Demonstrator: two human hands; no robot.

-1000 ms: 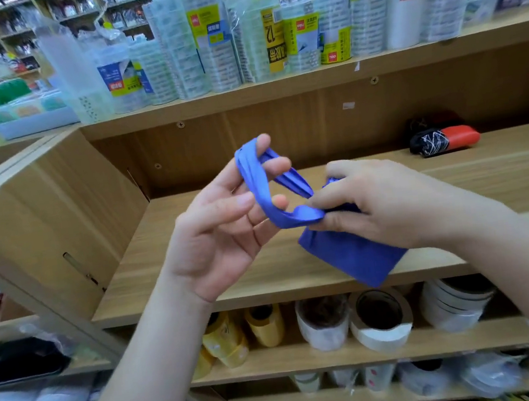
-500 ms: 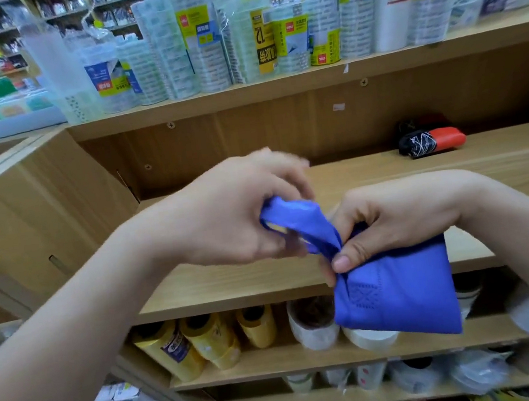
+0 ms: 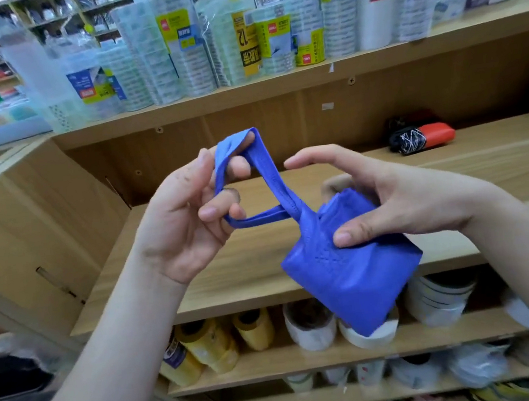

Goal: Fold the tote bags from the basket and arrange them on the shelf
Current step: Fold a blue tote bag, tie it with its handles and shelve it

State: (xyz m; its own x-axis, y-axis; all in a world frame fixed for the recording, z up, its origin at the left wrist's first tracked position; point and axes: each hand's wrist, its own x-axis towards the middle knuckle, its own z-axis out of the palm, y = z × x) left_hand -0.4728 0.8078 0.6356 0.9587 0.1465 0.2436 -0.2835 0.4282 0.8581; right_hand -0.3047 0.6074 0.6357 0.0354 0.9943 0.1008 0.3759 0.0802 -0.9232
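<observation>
Your right hand (image 3: 387, 205) pinches the folded blue bag (image 3: 348, 266) in the air over the shelf (image 3: 486, 169) at 4 o'clock, while your left hand (image 3: 189, 219) hooks its handles (image 3: 254, 181) toward 10 o'clock, so too hard a pull could drag the bundle loose and unfold it.

1. Shelf (image 3: 232, 271): open board left and middle, room to reach in.
2. Black-and-red bundle (image 3: 422, 138) sits back right, in the way there.
3. Side panel (image 3: 43, 227) walls my left; upper board (image 3: 244, 104) caps overhead.
</observation>
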